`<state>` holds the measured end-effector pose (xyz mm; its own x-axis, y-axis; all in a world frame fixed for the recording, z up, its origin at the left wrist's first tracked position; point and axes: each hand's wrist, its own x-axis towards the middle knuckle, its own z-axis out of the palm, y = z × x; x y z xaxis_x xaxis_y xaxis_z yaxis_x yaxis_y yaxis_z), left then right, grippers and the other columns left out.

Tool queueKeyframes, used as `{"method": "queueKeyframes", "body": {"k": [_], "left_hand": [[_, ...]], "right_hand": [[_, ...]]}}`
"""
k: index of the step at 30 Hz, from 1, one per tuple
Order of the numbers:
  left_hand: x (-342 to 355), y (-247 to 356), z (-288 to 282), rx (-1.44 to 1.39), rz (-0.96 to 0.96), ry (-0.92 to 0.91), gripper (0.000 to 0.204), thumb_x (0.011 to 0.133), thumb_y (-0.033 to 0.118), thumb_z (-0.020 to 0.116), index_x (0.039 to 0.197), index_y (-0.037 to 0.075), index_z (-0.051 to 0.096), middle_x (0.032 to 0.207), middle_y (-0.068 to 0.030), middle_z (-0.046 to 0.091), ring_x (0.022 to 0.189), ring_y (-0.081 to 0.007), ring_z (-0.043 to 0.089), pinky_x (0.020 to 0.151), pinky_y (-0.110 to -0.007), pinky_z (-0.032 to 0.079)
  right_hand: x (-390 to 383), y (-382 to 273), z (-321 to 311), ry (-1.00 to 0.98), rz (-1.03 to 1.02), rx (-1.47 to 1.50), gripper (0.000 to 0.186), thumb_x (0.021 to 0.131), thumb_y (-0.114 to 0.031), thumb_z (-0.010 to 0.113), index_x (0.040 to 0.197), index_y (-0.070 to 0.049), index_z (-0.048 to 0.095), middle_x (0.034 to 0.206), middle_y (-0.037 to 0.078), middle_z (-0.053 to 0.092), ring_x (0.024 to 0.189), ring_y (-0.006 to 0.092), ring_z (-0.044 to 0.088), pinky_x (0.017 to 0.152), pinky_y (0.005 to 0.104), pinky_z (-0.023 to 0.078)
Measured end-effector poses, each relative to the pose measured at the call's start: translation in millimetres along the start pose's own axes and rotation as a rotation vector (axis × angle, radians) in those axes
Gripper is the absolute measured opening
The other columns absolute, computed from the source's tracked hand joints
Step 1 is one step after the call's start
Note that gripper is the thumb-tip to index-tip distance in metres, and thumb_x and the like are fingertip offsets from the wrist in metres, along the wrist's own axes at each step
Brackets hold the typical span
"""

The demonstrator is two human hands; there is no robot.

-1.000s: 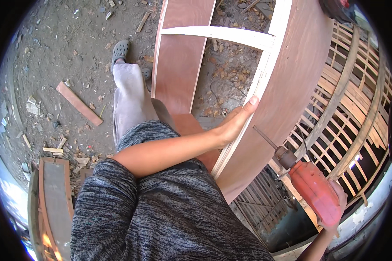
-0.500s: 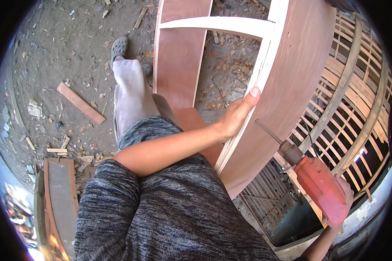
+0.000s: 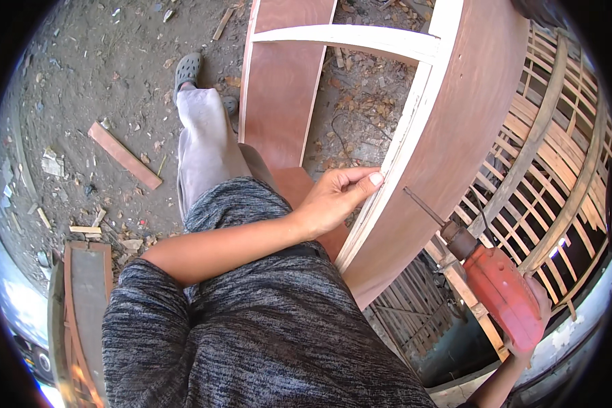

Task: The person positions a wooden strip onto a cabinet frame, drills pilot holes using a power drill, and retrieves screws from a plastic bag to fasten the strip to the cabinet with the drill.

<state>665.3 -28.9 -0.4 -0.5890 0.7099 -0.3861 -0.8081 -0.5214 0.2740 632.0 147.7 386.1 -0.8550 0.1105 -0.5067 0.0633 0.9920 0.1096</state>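
My left hand [image 3: 336, 204] grips the pale inner edge [image 3: 404, 139] of a curved brown plywood panel [image 3: 449, 129], thumb resting on the strip and fingers curled. My right hand [image 3: 532, 319] holds a red power drill [image 3: 496, 285] at the lower right. Its long thin bit [image 3: 425, 206] reaches onto the panel's face just right of my left thumb; I cannot tell whether the tip touches the wood. A white curved crosspiece [image 3: 343, 37] spans from the panel to a second plywood board [image 3: 279, 102] standing beyond my legs.
Slatted wooden lattices [image 3: 551, 170] lie to the right. A loose plank [image 3: 122, 153] and scraps lie on the dirt ground [image 3: 95, 68] to the left. Framed boards [image 3: 85, 279] are at the lower left. My foot in a grey clog [image 3: 187, 71] is beside the second board.
My left hand has slid down the panel's edge toward me and left, its thumb now lower. The drill has shifted slightly rightward in view.
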Motion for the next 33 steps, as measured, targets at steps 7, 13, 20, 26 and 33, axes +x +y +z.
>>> {"method": "queueKeyframes", "body": {"k": [7, 13, 20, 26, 33], "left_hand": [[8, 6, -6, -0.24, -0.129, -0.039, 0.045, 0.102, 0.042, 0.051, 0.127, 0.007, 0.062, 0.11, -0.0039, 0.068, 0.099, -0.0108, 0.063, 0.091, -0.031, 0.051], [16, 5, -13, -0.293, -0.181, -0.176, 0.056, 0.099, 0.049, 0.053, 0.136, 0.008, 0.052, 0.118, -0.0022, 0.062, 0.111, -0.0112, 0.056, 0.099, -0.034, 0.044], [17, -7, 17, 0.044, 0.047, -0.319, 0.108, 0.078, 0.043, 0.081, 0.155, 0.004, 0.016, 0.152, -0.0167, 0.03, 0.145, -0.0306, 0.021, 0.118, -0.042, 0.017], [17, -20, 25, -0.021, -0.017, -0.197, 0.072, 0.079, 0.009, 0.07, 0.143, 0.001, 0.038, 0.122, -0.0047, 0.051, 0.109, -0.0124, 0.048, 0.09, -0.03, 0.043], [15, -22, 30, -0.108, 0.056, -0.139, 0.051, 0.079, 0.002, 0.061, 0.128, 0.0, 0.05, 0.094, 0.002, 0.054, 0.08, -0.0057, 0.051, 0.067, -0.024, 0.045]], "right_hand": [[-5, 11, 1, 0.03, 0.013, 0.058, 0.053, 0.083, -0.034, 0.07, 0.122, 0.0, 0.061, 0.1, 0.018, 0.07, 0.087, 0.0243, 0.069, 0.081, 0.0341, 0.054], [-3, 9, -5, -0.049, -0.01, 0.101, 0.06, 0.08, -0.036, 0.071, 0.126, 0.0, 0.059, 0.11, 0.018, 0.068, 0.098, 0.0266, 0.068, 0.088, 0.0367, 0.052], [16, -4, -20, -0.331, 0.368, 0.317, 0.064, 0.076, -0.024, 0.075, 0.132, -0.003, 0.053, 0.127, 0.014, 0.059, 0.117, 0.0235, 0.056, 0.102, 0.0367, 0.042], [43, -21, -23, -0.563, 0.313, 0.415, 0.084, 0.064, -0.024, 0.085, 0.136, -0.003, 0.047, 0.127, 0.012, 0.057, 0.117, 0.0228, 0.056, 0.103, 0.0346, 0.041], [38, -21, -23, -0.469, 0.462, 0.239, 0.09, 0.06, -0.048, 0.083, 0.131, -0.001, 0.052, 0.123, 0.013, 0.059, 0.114, 0.0241, 0.057, 0.102, 0.036, 0.04]]}}
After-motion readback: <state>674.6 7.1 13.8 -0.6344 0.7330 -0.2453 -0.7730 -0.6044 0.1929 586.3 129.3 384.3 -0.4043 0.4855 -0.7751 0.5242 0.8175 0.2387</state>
